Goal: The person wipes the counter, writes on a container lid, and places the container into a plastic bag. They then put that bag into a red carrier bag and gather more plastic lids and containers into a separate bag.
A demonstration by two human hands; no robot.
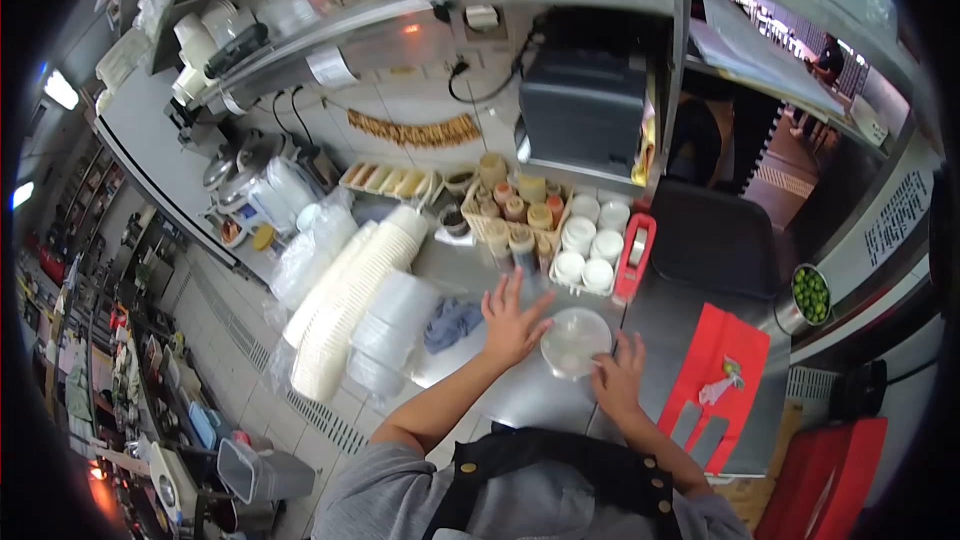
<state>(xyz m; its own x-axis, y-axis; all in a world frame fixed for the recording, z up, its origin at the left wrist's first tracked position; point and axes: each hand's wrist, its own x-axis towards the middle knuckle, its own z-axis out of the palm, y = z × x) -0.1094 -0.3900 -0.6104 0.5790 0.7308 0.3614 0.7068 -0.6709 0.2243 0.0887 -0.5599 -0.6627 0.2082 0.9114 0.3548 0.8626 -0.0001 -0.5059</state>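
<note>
A round, clear-lidded tub [577,342] sits on the steel counter in front of me. My left hand [513,322] hovers just to its left, fingers spread and nothing in them. At the tub's right edge is my right hand [620,377], its fingers stretched out and apart, the fingertips right by the rim. Left of my left hand lies a crumpled blue-grey cloth [452,325]. On the right of the counter a flat red bag [712,380] with a cut-out handle carries a small crumpled wrapper and something green.
Stacked white containers [355,290] and clear plastic tubs [390,335] stand at left. Behind are a basket of sauce bottles [515,210], white cups [590,245], a red tape dispenser [635,255] and a black tray [712,240]. Green limes [811,295] fill a metal pot at right.
</note>
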